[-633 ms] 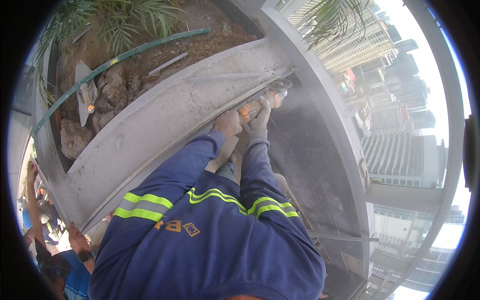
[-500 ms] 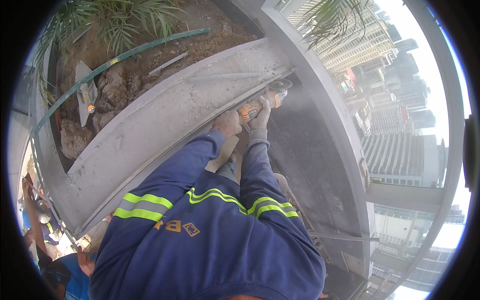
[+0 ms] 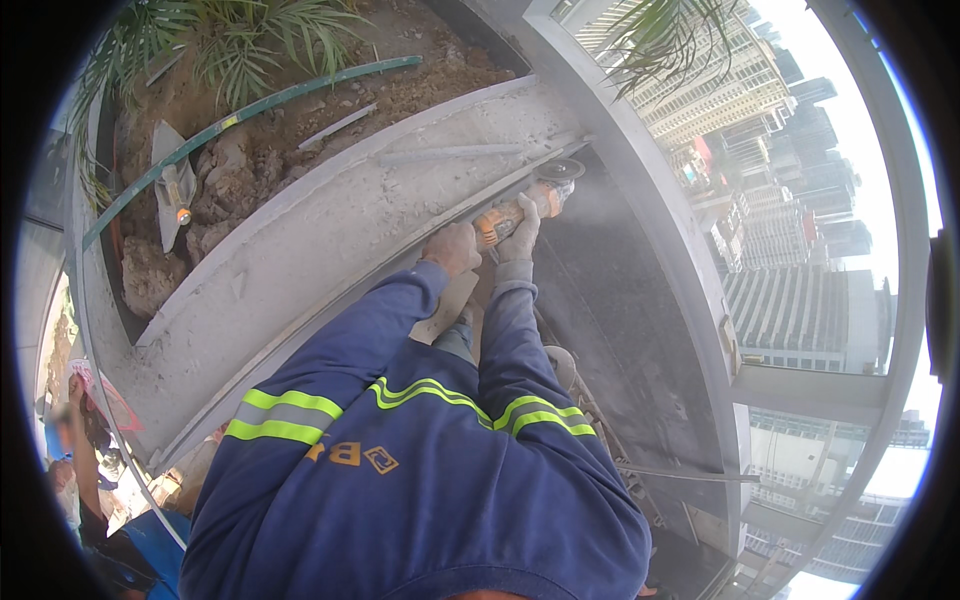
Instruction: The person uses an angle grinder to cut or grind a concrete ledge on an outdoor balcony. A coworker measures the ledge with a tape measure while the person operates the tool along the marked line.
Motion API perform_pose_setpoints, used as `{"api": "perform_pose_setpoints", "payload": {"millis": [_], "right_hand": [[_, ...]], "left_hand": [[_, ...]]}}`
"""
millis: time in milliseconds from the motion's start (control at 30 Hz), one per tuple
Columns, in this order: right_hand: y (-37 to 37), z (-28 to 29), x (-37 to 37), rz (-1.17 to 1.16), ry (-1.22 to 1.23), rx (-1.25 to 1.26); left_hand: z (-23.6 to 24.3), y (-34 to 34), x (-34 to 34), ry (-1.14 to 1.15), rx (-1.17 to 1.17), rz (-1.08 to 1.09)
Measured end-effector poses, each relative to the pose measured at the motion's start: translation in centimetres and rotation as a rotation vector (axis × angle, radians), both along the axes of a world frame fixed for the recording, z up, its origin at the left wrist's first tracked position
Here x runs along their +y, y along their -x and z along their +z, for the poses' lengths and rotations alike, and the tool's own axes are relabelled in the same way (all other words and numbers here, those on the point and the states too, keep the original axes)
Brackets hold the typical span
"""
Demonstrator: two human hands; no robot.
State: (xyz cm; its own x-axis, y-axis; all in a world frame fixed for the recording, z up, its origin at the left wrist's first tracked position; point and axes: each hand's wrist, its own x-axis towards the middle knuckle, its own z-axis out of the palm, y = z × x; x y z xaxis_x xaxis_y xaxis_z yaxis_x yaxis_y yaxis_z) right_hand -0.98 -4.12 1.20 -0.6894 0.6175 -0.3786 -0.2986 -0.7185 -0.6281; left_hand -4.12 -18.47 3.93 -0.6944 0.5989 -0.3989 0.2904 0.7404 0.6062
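Note:
An orange, dust-coated angle grinder (image 3: 493, 224) is in both my hands, beside a pale strip along the edge of the concrete ledge (image 3: 310, 245). My left hand (image 3: 453, 247) is closed round its rear end. Farther along the body, close to the grinder's head, my right hand (image 3: 522, 229) wraps it from the right side. The round disc (image 3: 561, 170) is at the far end, near the ledge's far corner. Whether it touches the ledge I cannot tell. Pale dust hangs around the tool.
Beyond the ledge lies a soil bed (image 3: 270, 135) with palm leaves, a green hose (image 3: 290, 95) and a trowel (image 3: 175, 190). A grey curved frame (image 3: 670, 220) borders the right side, with tall buildings far below. Another person's arm (image 3: 85, 450) shows at lower left.
The grinder and both my hands stay almost in place. At the left, the other person has shifted, a pink item has come into view, and a thin pale line now runs down there.

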Motion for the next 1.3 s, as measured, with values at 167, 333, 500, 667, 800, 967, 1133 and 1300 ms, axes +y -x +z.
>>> {"api": "perform_pose_setpoints", "payload": {"millis": [167, 333, 500, 667, 800, 967, 1133, 1300], "right_hand": [[-0.3, 0.2, -0.4, -0.003, 0.031, -0.014], [-0.1, -1.6, 0.6, -0.016, 0.029, 0.007], [0.2, -1.2, 0.8, -0.012, 0.044, -0.007], [0.6, -2.1, 2.3, 0.026, 0.046, 0.011], [1.3, -3.2, 3.2, 0.025, 0.042, 0.065], [1.7, -4.0, 4.2, 0.030, 0.010, 0.059], [1.8, -4.7, 4.5, 0.025, 0.033, 0.061], [1.6, -4.9, 4.2, 0.038, 0.037, 0.050]], "left_hand": [[0.2, -0.3, -0.2, 0.022, -0.002, 0.016], [-0.3, -0.2, -0.4, -0.010, 0.005, -0.003], [-0.5, 0.0, 0.2, -0.042, 0.005, -0.005], [-1.0, 0.4, 1.3, -0.067, 0.027, 0.001], [-1.2, 0.6, 1.9, -0.081, 0.029, -0.006], [-1.0, 0.6, 2.3, -0.109, -0.005, 0.028], [-0.7, 0.4, 2.1, -0.114, 0.003, 0.026], [-0.5, 0.3, 2.0, -0.064, 0.021, 0.021]]}}
